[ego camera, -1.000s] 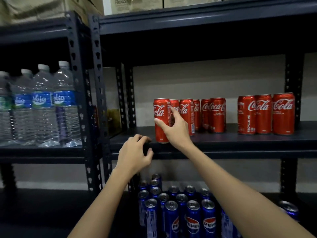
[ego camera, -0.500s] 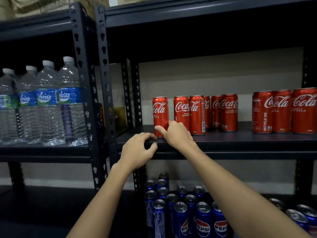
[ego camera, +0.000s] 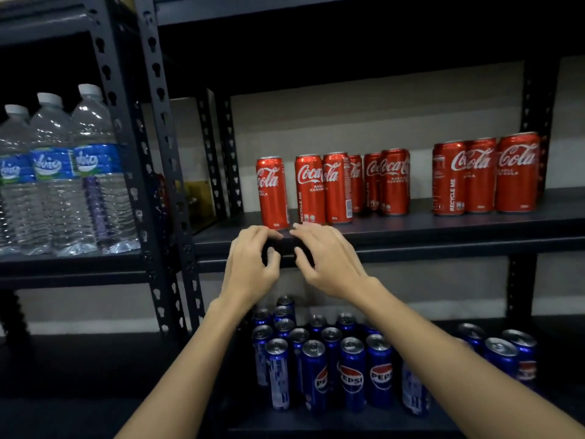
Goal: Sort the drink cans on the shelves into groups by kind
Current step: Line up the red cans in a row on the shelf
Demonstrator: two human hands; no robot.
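Since right hand [ego camera: 329,264] let go of end Coke can [ego camera: 272,193], both hands empty, fingers loosely curled at shelf [ego camera: 443,229] edge beside left hand [ego camera: 250,264]; Cokes above, Pepsis [ego camera: 351,372] below, sorting looks near done.

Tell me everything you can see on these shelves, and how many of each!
cola cans: at least nine, red, middle shelf, standing in groups
Pepsi cans: more than a dozen, blue, bottom shelf
water bottles: three showing, clear with blue labels, left shelf
shelves: dark metal racks, two units side by side
left hand: one, fingers curled, at the middle shelf edge, holding nothing
right hand: one, fingers loosely bent, beside it, holding nothing
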